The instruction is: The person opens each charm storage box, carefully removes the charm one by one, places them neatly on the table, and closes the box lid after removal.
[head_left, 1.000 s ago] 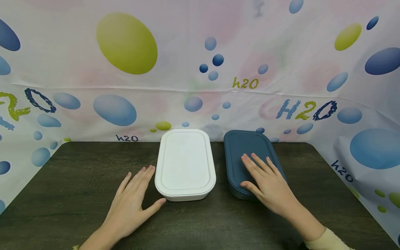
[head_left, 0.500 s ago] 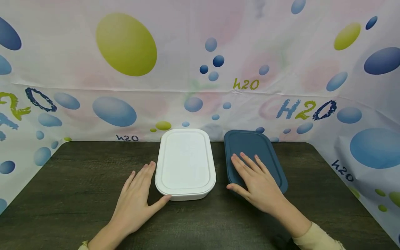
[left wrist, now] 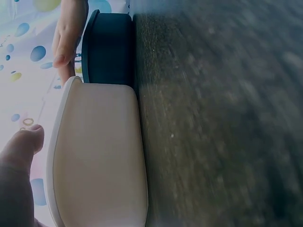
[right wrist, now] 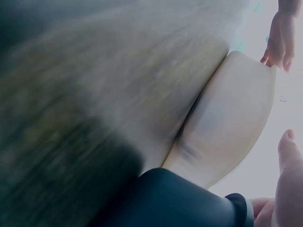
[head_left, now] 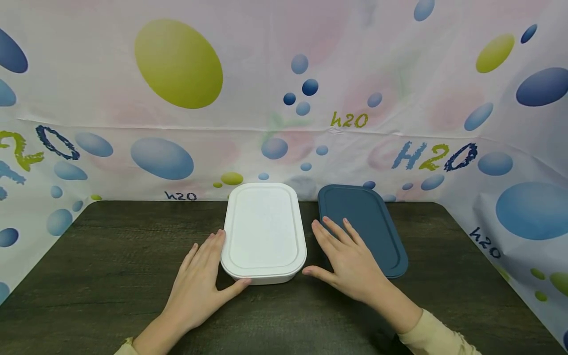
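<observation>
A white lidded container stands on the dark table, its lid on. To its right is a dark blue lidded container, slightly turned. My left hand is at the white container's left side with straight fingers, the fingertips close to the lid's edge and the thumb near its front corner; I cannot tell whether they touch. Over the left edge of the blue container hovers my right hand, fingers straight and thumb pointing at the white one. In the left wrist view, the white container's side wall shows beside the left thumb.
The dark wood-grain table carries both containers near its back edge. Behind and to the sides hangs a white cloth printed with coloured ovals and H2O lettering. A narrow gap separates the two containers.
My right hand has moved left from over the blue container's lid toward the white container. The left hand has shifted slightly right, closer to the white container. Both containers stay put.
</observation>
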Demonstrator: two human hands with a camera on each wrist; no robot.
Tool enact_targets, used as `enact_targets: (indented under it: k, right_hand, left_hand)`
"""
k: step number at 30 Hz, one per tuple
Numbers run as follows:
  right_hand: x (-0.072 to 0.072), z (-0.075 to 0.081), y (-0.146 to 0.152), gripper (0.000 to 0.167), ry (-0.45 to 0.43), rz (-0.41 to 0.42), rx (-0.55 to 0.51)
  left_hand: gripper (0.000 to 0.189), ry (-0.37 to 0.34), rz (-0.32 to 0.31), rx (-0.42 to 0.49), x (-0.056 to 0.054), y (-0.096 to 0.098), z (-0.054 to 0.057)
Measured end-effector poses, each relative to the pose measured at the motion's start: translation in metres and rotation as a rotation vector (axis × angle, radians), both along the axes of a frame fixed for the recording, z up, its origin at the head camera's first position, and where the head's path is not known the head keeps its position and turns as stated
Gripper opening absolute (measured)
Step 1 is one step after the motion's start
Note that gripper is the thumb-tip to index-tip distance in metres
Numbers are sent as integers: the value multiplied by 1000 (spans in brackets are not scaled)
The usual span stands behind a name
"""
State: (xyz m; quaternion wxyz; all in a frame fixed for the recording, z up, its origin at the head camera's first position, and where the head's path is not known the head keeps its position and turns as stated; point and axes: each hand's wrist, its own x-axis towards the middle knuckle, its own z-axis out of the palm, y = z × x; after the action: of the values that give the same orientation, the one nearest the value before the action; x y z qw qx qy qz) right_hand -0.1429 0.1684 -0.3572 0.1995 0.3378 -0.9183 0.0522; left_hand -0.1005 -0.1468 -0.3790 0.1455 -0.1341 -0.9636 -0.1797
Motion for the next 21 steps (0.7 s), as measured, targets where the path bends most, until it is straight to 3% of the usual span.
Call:
enact_targets:
  k: [8, 21]
  right_hand:
    - [0, -1, -11, 90, 0, 16, 35]
    - [-2, -3, -21, 95, -16, -3, 83]
  left_hand:
    - [110, -47, 12, 9, -2, 2, -1]
    - [114, -111, -27, 68, -5, 5, -5]
